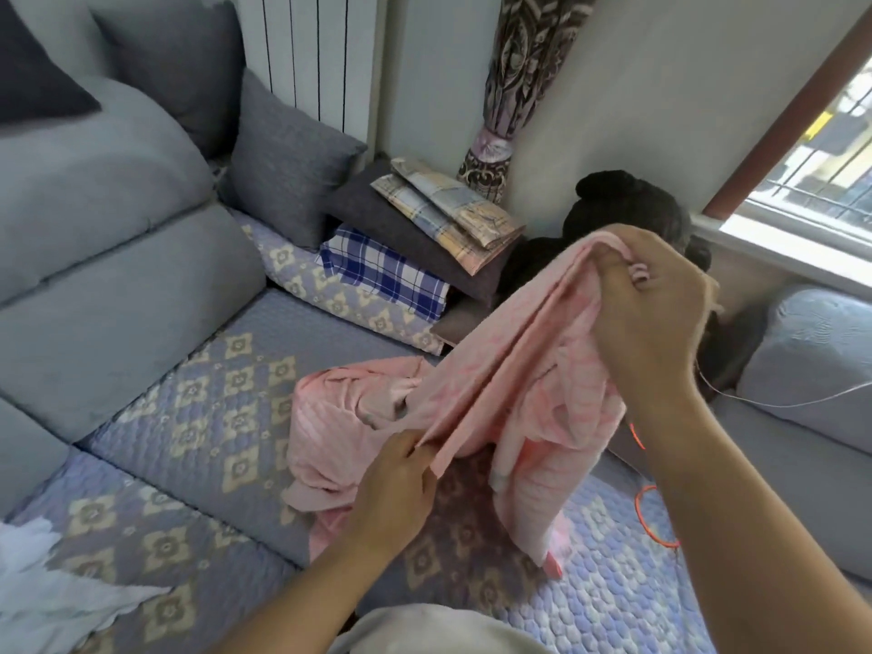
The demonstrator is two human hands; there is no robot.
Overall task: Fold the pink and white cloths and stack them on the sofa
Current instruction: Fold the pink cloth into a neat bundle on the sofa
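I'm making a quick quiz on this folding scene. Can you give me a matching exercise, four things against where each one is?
Things:
1. pink cloth
2. white cloth
3. blue checked cloth
4. grey cushion

Places:
A. lying at the bottom left edge of the sofa
B. leaning upright by the radiator
C. held up between both hands
D. tucked under a dark folded pile

Pairs: 1-C, 2-A, 3-D, 4-B
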